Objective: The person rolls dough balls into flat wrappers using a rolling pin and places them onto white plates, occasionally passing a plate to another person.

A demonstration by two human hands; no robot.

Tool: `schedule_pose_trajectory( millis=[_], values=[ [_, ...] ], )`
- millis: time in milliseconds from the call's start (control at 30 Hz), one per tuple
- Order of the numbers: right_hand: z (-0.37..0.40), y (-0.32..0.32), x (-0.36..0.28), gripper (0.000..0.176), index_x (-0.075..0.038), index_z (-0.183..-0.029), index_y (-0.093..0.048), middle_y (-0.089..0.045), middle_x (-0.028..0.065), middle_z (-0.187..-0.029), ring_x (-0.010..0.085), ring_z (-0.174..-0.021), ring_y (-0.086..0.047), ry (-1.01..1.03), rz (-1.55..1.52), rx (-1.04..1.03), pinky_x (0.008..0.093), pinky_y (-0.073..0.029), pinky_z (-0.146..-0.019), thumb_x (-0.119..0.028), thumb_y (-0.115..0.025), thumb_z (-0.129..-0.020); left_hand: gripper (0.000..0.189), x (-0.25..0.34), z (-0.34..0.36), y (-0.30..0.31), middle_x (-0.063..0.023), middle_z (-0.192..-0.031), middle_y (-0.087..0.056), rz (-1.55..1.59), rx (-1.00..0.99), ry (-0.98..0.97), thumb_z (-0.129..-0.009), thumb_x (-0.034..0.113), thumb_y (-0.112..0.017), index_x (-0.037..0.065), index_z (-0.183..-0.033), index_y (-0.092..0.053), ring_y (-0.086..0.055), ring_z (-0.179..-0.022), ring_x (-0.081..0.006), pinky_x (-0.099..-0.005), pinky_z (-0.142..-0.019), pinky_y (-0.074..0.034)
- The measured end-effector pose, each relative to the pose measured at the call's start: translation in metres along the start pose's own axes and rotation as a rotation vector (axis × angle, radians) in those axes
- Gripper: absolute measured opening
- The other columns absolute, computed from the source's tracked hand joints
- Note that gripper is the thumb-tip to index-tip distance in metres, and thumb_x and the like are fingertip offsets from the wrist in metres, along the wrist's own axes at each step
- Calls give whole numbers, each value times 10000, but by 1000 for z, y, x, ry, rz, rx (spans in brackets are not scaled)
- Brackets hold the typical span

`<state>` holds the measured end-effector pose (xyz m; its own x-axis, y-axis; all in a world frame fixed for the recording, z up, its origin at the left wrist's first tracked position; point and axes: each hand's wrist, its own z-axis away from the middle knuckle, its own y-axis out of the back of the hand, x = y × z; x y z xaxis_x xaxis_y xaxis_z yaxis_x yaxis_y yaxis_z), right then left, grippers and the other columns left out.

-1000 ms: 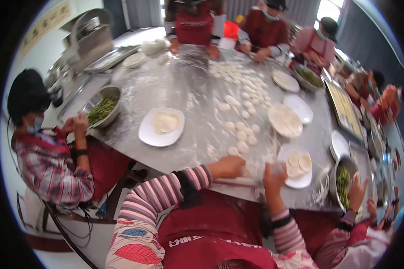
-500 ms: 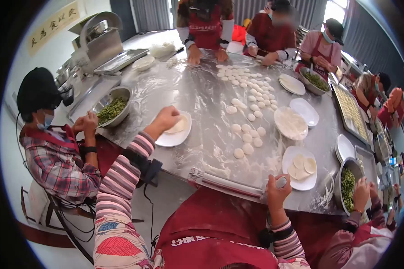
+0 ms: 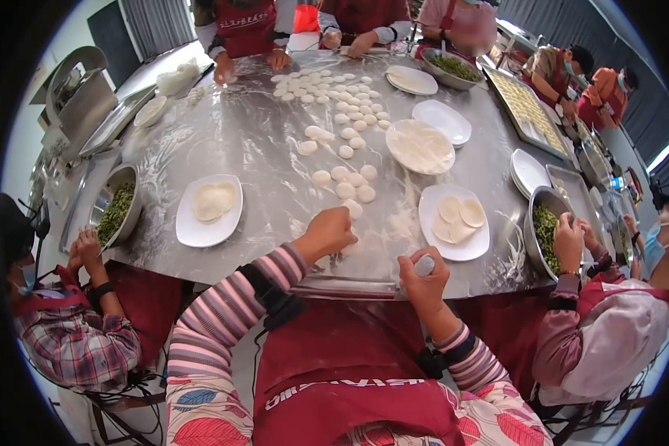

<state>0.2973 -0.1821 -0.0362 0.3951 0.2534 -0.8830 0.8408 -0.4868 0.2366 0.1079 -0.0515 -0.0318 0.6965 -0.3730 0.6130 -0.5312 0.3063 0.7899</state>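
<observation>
My left hand (image 3: pixel 327 236) is over the near part of the floured table, its fingers closed at a pale dough piece (image 3: pixel 349 247) that shows partly beneath them. My right hand (image 3: pixel 425 282) is wrapped round a rolling pin (image 3: pixel 424 265), whose rounded end shows above the fist. Just beyond my left hand lie several flattened dough rounds (image 3: pixel 345 190). On the left, a white square plate (image 3: pixel 187 215) holds thin wrappers (image 3: pixel 213 201). Another white plate (image 3: pixel 474 247) with wrappers (image 3: pixel 457 220) stands right of centre, beyond my right hand.
A flour bowl (image 3: pixel 420 146) sits beside an oval plate (image 3: pixel 442 123). Bowls of green filling stand at the left (image 3: pixel 128 215) and right (image 3: pixel 537 230), with a co-worker's hands near each. Other people stand across the table (image 3: pixel 238 126). A tray of small items (image 3: pixel 528 108) is at back right.
My left hand has moved from the left plate rightward to the table in front of me. My right hand still grips the rolling pin. The camera view has shifted.
</observation>
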Motion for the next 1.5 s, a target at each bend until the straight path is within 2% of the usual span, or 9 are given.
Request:
schedule_pose_trajectory(
  millis=[133, 400, 567, 767, 967, 1200, 1367, 1400, 1500],
  values=[
    [-39, -16, -23, 228, -52, -720, -494, -523, 103, -559, 241, -489, -534, 253, 146, 55, 313, -417, -472, -71, -718, -680, 220, 0, 10, -1, -105, -647, -585, 154, -46, 58, -648, 176, -711, 29, -721, -565, -572, -624, -227, -327, -588, -449],
    [-49, -34, 9, 239, -34, -767, -503, -511, 141, -554, 284, -480, -538, 226, 169, 111, 351, -418, -466, -104, -717, -686, 110, 15, 5, 6, -77, -667, -610, 197, -296, 93, -701, 99, -635, 6, -757, -619, -584, -609, -153, -284, -541, -455],
    [-28, -26, 18, 241, -28, -775, -506, -525, 157, -566, 317, -501, -548, 6, 57, 70, 369, -428, -480, -121, -712, -691, 124, 0, 17, 3, -112, -686, -629, 349, -259, 72, -717, 96, -605, -6, -782, -632, -606, -627, -186, -303, -566, -467],
    [-70, -49, 11, 258, -26, -782, -509, -543, 140, -567, 305, -510, -567, 230, 199, 138, 375, -440, -484, -114, -725, -672, 150, 12, 5, 3, -154, -708, -633, 125, -216, -76, -715, 144, -620, 4, -763, -643, -617, -653, -254, -337, -615, -470],
    [-27, -25, 12, 255, -14, -833, -524, -552, 187, -603, 359, -550, -563, 30, 57, 48, 393, -442, -502, -136, -701, -697, 192, -1, 17, 6, -139, -702, -619, 238, -290, -28, -725, 139, -624, -13, -838, -600, -616, -685, -236, -331, -630, -467],
    [-55, -38, 12, 263, -21, -781, -495, -553, 162, -604, 343, -546, -563, 183, 281, 100, 388, -436, -506, -128, -715, -683, 177, 2, 8, 7, -148, -729, -618, 86, -258, -194, -725, 131, -619, -14, -826, -609, -608, -690, -232, -338, -640, -472],
    [-26, -17, 21, 257, -28, -779, -502, -558, 122, -575, 288, -491, -565, 310, 320, 56, 377, -430, -469, -111, -722, -676, 126, 0, 13, 9, -111, -713, -617, 321, -386, -1, -719, 119, -607, 5, -772, -593, -594, -660, -200, -327, -623, -468],
    [-41, -30, 10, 264, -20, -824, -515, -561, 140, -586, 315, -515, -571, 155, 225, 97, 385, -430, -474, -120, -713, -682, 129, 7, 10, 9, -114, -711, -616, 231, -359, -43, -724, 121, -605, 4, -774, -593, -596, -665, -205, -329, -625, -469],
    [-80, -60, 22, 290, -11, -864, -523, -566, 163, -607, 369, -570, -562, 205, 216, 104, 399, -438, -507, -130, -714, -681, 137, 9, -1, 0, -122, -704, -612, 86, -263, -110, -734, 130, -601, 1, -779, -593, -607, -689, -216, -333, -626, -470]
  ],
)
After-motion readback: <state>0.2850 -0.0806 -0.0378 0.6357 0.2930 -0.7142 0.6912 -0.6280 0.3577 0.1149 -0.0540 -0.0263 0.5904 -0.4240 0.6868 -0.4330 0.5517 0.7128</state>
